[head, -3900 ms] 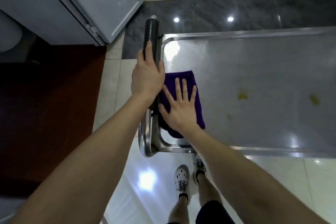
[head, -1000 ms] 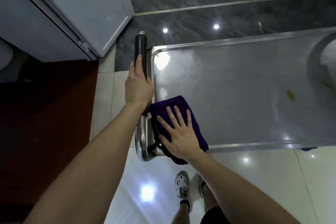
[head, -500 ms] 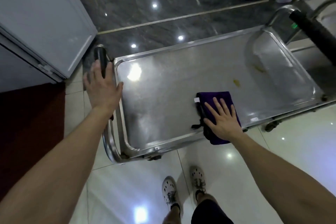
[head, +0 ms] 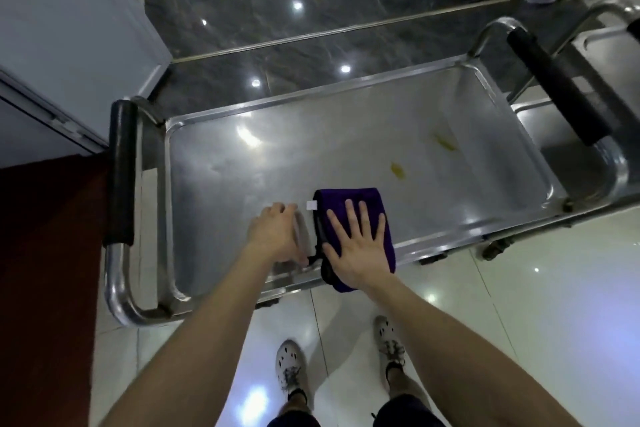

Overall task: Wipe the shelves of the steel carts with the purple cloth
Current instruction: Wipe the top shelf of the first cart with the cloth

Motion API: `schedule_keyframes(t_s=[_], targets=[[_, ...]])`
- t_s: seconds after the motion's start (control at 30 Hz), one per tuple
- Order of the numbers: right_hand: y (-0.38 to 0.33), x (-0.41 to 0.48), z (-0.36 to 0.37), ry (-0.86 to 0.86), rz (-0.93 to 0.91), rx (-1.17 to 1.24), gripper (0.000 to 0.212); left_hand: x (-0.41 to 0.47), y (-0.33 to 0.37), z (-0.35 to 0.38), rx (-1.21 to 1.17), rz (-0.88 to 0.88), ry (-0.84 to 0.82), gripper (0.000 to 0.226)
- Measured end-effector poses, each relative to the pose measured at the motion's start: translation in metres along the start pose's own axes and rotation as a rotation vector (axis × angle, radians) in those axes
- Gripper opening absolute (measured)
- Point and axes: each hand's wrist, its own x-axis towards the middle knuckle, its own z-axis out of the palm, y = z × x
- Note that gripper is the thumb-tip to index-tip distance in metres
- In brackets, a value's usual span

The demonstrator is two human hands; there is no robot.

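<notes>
There, in the head view: right hand (head: pixel 358 246) spread flat, fingers released, pressed on the purple cloth (head: pixel 363 199) at the near rim of the steel cart's top shelf (head: pixel 277 163). Left hand (head: pixel 275 236) just beside, loosely curled on the shelf, grasping nothing. Yellow stains (head: pixel 397 170) farther right.

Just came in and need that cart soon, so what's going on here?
A person is wiping the top shelf of a steel cart by hand. The right hand lies flat on a folded purple cloth near the shelf's front edge, part of the cloth hanging over it. The left hand rests on the shelf just beside the cloth, holding nothing. Two yellowish stains lie further along, not yet wiped. A second cart stands at the far end.
</notes>
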Motion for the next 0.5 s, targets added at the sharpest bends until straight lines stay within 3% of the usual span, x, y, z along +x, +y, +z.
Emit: schedule_keyframes(t_s=[0.23,0.37,0.5], targets=[[0.102,-0.007,-0.017,0.02,-0.199,-0.031,0.07,-0.003,0.024,0.033,-0.087,-0.148,-0.006,0.142],[0.194,-0.011,-0.042,0.053,-0.069,-0.051,0.071,-0.003,0.057,0.017,-0.024,-0.222,-0.044,0.141],[0.222,-0.013,-0.051,0.082,0.076,-0.021,0.077,0.014,0.134,0.007,-0.02,-0.206,0.043,0.147]])
